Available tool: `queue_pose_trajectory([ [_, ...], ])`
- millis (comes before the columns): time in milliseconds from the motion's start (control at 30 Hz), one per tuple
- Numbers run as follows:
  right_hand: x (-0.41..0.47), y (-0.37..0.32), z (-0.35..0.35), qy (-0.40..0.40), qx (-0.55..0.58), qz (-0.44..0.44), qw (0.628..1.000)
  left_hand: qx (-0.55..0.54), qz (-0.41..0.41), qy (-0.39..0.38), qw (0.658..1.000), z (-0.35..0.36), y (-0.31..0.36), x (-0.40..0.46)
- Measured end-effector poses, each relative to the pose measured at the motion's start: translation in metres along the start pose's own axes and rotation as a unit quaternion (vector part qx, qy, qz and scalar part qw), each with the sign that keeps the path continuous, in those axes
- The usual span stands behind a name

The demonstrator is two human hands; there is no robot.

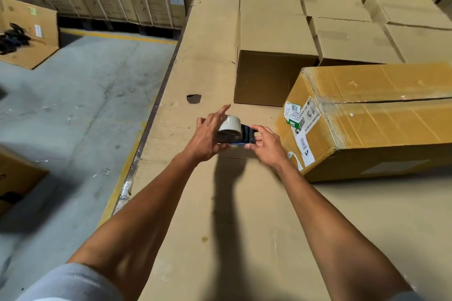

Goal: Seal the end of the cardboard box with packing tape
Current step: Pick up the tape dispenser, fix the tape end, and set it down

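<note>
The table point(220, 215) is covered with matt brown cardboard sheet, with a torn hole near its left edge. The cardboard box point(381, 117) at the right edge is yellower cardboard with glossy clear tape and paper labels. The tape roll point(230, 124) looks smooth and slightly shiny, in a dark blue plastic dispenser point(247, 135). The floor point(73, 105) is rough grey concrete.
</note>
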State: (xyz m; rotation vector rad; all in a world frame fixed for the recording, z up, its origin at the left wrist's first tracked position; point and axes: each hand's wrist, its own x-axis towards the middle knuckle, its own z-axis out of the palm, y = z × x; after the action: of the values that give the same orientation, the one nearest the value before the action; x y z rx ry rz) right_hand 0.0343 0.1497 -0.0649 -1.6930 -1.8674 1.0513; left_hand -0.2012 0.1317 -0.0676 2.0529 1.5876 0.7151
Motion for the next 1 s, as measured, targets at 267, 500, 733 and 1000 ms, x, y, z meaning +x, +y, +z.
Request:
queue_pose_trajectory([
  [267, -0.013, -0.043, -0.046, 0.049, 0.086, -0.039, 0.994, 0.032, 0.048, 0.074, 0.996, -0.045, 0.043, -0.001],
  [500, -0.038, -0.063, -0.066, 0.074, 0.159, -0.051, 0.983, 0.011, 0.049, 0.111, 0.993, -0.057, 0.061, -0.014],
  [733, -0.042, -0.075, -0.074, 0.065, 0.297, 0.016, 0.952, 0.017, 0.048, 0.135, 0.990, -0.063, 0.071, -0.016],
  [1000, -0.040, -0.086, -0.074, 0.166, 0.190, 0.034, 0.967, 0.031, 0.052, 0.148, 0.987, -0.065, 0.079, -0.015],
])
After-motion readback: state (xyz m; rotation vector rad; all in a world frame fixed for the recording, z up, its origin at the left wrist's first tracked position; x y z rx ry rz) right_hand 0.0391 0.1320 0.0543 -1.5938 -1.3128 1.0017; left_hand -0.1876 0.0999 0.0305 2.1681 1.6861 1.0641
